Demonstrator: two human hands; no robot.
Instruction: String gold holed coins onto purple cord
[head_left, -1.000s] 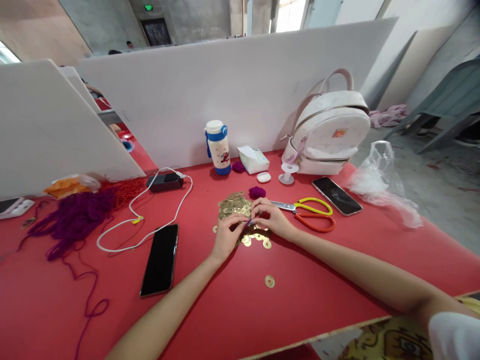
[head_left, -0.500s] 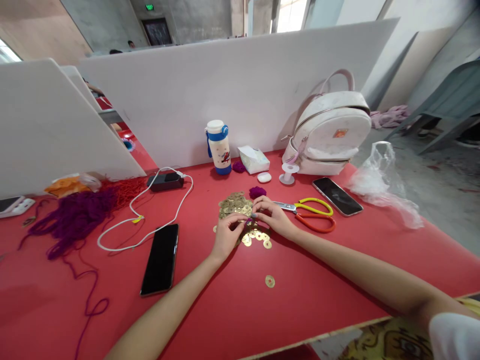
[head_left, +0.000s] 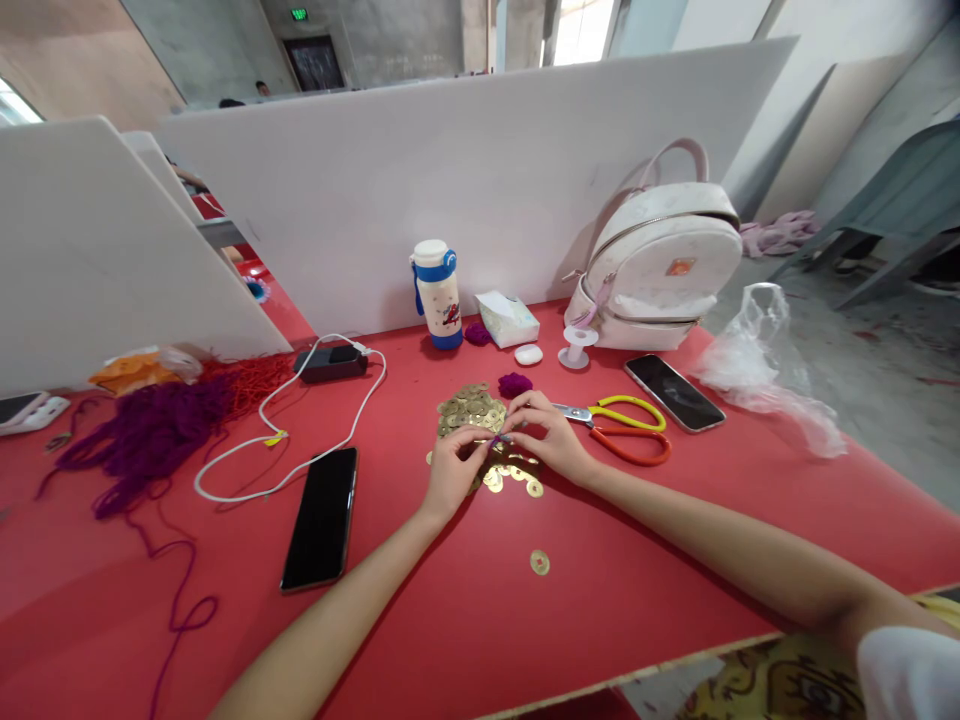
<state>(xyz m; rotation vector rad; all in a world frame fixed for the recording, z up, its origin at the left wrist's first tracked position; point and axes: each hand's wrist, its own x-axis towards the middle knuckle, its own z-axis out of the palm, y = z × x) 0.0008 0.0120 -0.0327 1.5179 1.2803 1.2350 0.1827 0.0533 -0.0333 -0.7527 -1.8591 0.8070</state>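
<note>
My left hand (head_left: 451,468) and my right hand (head_left: 545,435) meet over a pile of brass coins (head_left: 471,410) on the red table (head_left: 465,620). Both hands are closed in a pinch on a short purple cord (head_left: 498,440) stretched between their fingertips. Several loose coins (head_left: 516,475) lie under the hands. A single coin (head_left: 539,563) lies apart, nearer to me. A small purple yarn ball (head_left: 514,384) sits just behind my right hand.
Yellow and orange scissors (head_left: 626,430) lie right of my hands, with a phone (head_left: 673,392), a white backpack (head_left: 660,265) and a plastic bag (head_left: 765,370) beyond. A black phone (head_left: 321,518), white cable (head_left: 285,440), purple yarn (head_left: 142,435), bottle (head_left: 437,294) and white dividers (head_left: 480,170) surround.
The fingers of both hands have shifted slightly on the purple cord; my right hand's fingertips rose a little. Everything else stays where it was.
</note>
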